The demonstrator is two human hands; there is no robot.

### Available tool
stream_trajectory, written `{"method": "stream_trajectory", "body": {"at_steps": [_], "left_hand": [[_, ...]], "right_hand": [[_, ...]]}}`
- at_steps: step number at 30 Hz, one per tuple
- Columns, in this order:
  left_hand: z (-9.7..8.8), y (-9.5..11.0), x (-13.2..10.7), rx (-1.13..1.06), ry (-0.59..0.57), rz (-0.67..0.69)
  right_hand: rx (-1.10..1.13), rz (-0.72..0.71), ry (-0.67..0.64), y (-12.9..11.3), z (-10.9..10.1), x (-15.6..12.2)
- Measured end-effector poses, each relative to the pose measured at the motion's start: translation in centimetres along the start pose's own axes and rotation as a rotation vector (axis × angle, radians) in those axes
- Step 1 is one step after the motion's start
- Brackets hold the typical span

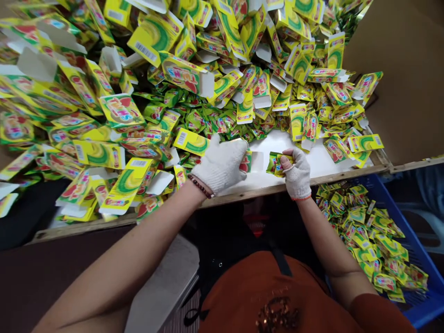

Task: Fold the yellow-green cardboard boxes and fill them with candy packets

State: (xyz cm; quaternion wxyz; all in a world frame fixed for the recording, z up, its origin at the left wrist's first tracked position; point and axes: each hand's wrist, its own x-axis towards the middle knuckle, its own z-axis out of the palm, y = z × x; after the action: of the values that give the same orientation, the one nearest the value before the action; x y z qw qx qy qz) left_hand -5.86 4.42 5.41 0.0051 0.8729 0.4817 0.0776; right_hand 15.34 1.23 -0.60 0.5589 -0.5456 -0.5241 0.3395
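Note:
My left hand [222, 163], in a white knit glove, is closed around a small yellow-green carton [247, 161] whose white flap sticks out to the right. My right hand [297, 175], in a fingerless white glove, pinches a small stack of green-yellow sachets [275, 164] just right of that carton. Both hands rest over a bare patch of the white table [322, 162] near its wooden front edge. A heap of loose sachets [222, 121] lies right behind my hands.
Piles of flat and folded yellow-green cartons [118, 111] cover the table to the left and back. A blue crate [412, 240] holding several sachets stands low on the right. Brown cardboard [405, 78] rises at the right.

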Motion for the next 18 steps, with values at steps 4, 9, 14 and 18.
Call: {"method": "stream_trajectory", "body": {"at_steps": [4, 9, 14, 18], "left_hand": [[2.3, 2.8, -0.1, -0.108, 0.012, -0.080], [4.5, 3.8, 0.5, -0.097, 0.013, 0.015], [5.6, 3.2, 0.8, -0.090, 0.069, 0.095], [5.3, 2.4, 0.6, -0.279, 0.064, 0.089]], "right_hand": [[-0.123, -0.052, 0.050, -0.3, -0.8, 0.1], [-0.398, -0.128, -0.164, 0.1, -1.9, 1.5], [-0.690, -0.245, -0.233, -0.2, -0.3, 1.7], [-0.894, -0.260, -0.192, -1.1, 1.5, 1.2]]}}
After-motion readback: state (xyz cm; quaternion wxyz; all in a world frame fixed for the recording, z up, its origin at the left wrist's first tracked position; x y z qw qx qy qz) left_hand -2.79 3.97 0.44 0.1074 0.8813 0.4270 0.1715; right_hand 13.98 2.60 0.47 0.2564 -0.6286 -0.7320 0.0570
